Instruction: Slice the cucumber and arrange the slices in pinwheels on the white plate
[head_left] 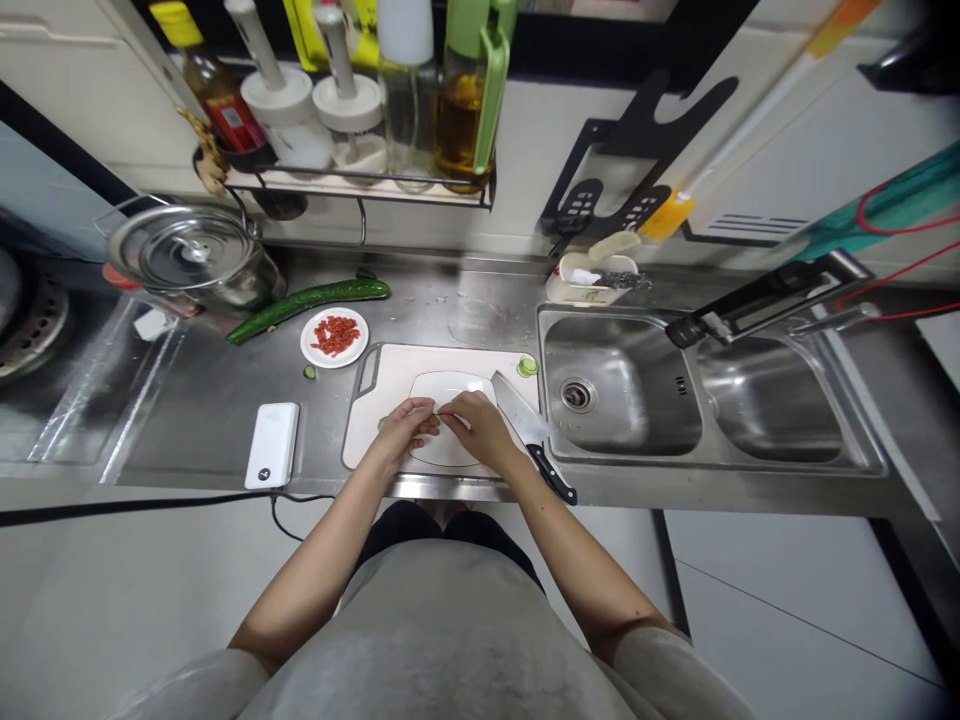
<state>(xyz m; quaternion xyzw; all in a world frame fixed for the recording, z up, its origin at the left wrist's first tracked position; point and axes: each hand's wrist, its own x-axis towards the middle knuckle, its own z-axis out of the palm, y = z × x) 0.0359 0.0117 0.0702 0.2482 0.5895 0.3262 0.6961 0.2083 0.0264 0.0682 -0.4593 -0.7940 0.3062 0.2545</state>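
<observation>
Above a white plate (pixel 442 455) on the cutting board (pixel 390 370), my left hand (pixel 406 430) and my right hand (pixel 480 428) meet fingertip to fingertip. Both are closed in a pinch, with something tiny and thin between them that I cannot make out. Green cucumber slices (pixel 528 367) lie at the board's upper right corner, and a bit of green shows beside my left hand. To the right of my right hand rests a kitchen knife (pixel 551 475), its black handle over the counter's front edge.
Left of the board are a small plate (pixel 305 345) of red pieces, a long cucumber (pixel 315 297), a cucumber end (pixel 310 372) and a white power bank (pixel 271 445) with a cable. A lidded pot (pixel 195 255) stands farther left. The double sink (pixel 622 380) lies right, below a bottle rack (pixel 360 185).
</observation>
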